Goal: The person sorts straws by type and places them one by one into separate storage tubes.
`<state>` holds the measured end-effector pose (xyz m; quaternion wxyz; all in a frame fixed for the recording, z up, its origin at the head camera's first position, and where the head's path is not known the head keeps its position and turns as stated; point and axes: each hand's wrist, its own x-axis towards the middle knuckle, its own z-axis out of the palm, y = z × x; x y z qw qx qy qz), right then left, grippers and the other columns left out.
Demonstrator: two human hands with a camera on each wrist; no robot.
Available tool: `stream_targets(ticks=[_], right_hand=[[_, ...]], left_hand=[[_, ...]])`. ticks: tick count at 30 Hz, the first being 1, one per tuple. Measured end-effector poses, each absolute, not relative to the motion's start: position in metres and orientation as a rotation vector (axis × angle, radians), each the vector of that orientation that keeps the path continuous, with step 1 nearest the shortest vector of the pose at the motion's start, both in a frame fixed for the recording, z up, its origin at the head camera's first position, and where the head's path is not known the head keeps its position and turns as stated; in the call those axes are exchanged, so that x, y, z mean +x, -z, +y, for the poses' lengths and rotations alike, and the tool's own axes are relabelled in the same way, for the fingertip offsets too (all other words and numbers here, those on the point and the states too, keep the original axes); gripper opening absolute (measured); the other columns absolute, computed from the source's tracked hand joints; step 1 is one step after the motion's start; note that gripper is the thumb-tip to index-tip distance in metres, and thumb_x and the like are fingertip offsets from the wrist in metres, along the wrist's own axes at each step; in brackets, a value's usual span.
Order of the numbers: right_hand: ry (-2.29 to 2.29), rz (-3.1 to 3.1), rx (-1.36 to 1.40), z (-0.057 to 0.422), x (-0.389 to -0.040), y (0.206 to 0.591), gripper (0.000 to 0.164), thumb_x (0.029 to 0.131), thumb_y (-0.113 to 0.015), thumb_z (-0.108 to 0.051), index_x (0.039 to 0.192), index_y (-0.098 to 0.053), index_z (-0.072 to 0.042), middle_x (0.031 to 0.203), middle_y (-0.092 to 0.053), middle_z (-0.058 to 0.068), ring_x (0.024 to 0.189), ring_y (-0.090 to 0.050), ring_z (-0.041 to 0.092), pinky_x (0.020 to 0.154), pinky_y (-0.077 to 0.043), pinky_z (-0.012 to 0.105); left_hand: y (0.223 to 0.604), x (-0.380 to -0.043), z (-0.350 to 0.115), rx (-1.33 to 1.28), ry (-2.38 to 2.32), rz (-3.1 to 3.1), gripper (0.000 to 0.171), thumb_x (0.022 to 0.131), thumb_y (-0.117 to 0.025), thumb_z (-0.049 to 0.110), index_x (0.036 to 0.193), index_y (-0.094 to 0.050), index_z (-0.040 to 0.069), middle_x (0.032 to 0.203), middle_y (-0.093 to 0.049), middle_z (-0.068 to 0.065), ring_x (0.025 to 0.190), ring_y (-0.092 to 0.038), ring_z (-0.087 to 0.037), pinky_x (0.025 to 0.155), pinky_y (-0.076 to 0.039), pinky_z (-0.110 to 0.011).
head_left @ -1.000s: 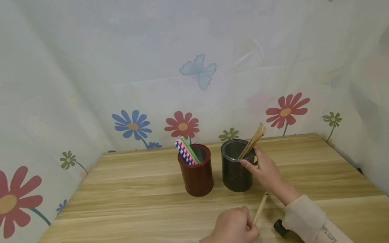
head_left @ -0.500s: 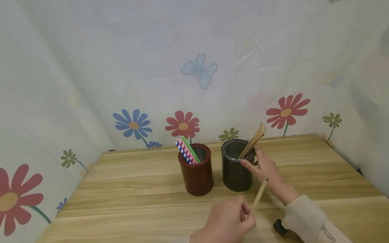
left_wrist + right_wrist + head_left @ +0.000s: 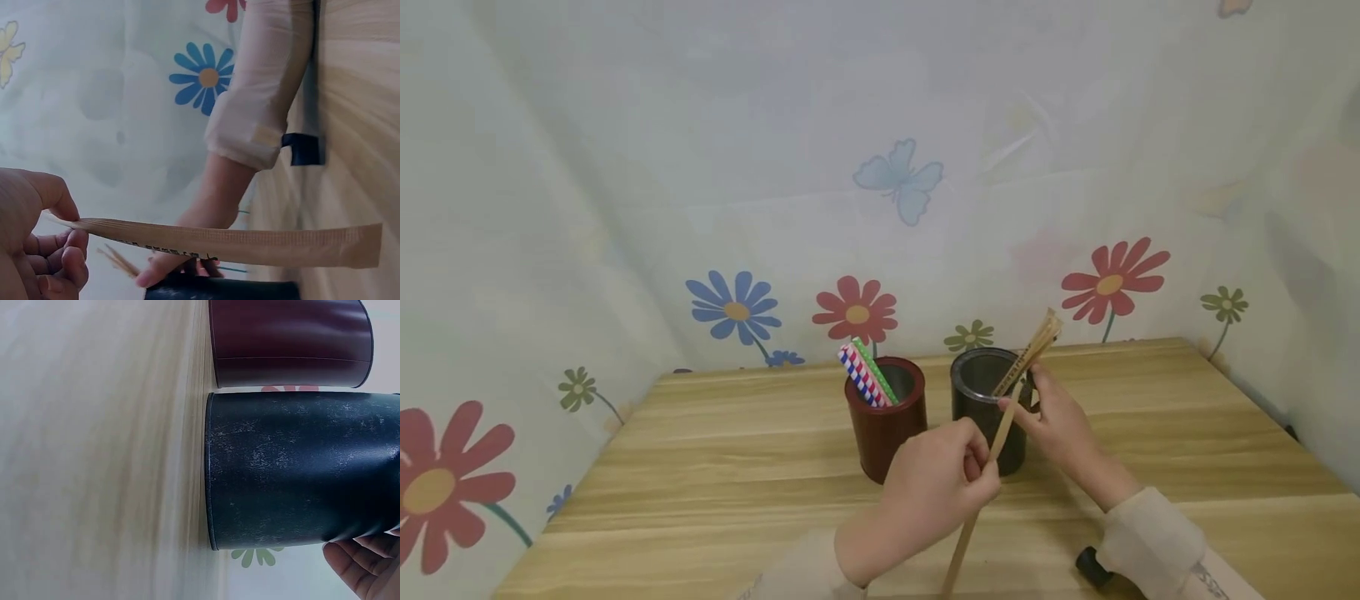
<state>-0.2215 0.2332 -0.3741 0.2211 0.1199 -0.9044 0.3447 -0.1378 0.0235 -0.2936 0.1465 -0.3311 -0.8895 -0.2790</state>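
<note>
My left hand pinches a long, narrow brown paper-wrapped stick with dark print. It slants in front of the black cylindrical holder, its upper tip near that holder's rim. My right hand holds the black holder at its right side, thumb at the rim and other fingers partly hidden behind it. Several similar brown wrapped sticks lean out of the black holder beside the right hand. To the left, a dark red holder stands upright, partly covered by my left hand.
Patterned straws, striped and green-dotted, lean in the red holder. A small black object is by the right sleeve, near the tabletop. Behind the table hangs a flowered cloth.
My left hand has moved up and forward with the wrapped stick, bringing it in front of the black holder. My right hand keeps its place at the holder.
</note>
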Motion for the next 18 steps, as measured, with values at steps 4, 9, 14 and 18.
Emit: stream_targets(ticks=[4,9,14,18], right_hand=[[-0.941,-2.483,0.34,0.234,-0.222,0.377,0.068,0.094,-0.056,-0.043,0.139,-0.037,0.005,0.126,-0.055,0.029,0.095,-0.061,0.037,0.072,-0.052,0.043],[-0.969,-2.468,0.363,0.234,-0.223,0.378,0.067,0.094,-0.056,-0.043,0.139,-0.037,0.002,0.119,-0.06,0.025,0.088,-0.062,0.031,0.069,-0.051,0.038],[-0.977,-2.454,0.38,0.234,-0.224,0.379,0.061,0.095,-0.057,-0.042,0.137,-0.039,-0.001,0.115,-0.061,0.022,0.091,-0.061,0.029,0.07,-0.05,0.036],[-0.984,-2.465,0.373,0.233,-0.224,0.379,0.061,0.095,-0.057,-0.042,0.137,-0.038,-0.002,0.116,-0.061,0.022,0.09,-0.06,0.028,0.07,-0.05,0.035]], left_hand=[[0.277,-0.147,0.021,-0.975,0.825,-2.565,0.008,0.082,-0.066,0.015,0.079,-0.059,0.013,0.06,-0.057,0.006,0.051,-0.041,0.004,0.047,-0.033,-0.011],[0.254,-0.159,0.018,-1.028,0.888,-2.512,0.007,0.085,-0.064,0.015,0.085,-0.06,0.01,0.066,-0.061,0.002,0.053,-0.045,-0.001,0.05,-0.036,-0.014],[0.233,-0.172,0.016,-1.052,0.94,-2.464,0.009,0.089,-0.062,0.015,0.093,-0.059,0.007,0.076,-0.064,-0.003,0.063,-0.052,-0.008,0.055,-0.042,-0.015],[0.222,-0.186,0.018,-1.031,1.003,-2.43,0.011,0.091,-0.061,0.016,0.095,-0.059,0.006,0.081,-0.064,-0.004,0.07,-0.055,-0.012,0.061,-0.044,-0.016]])
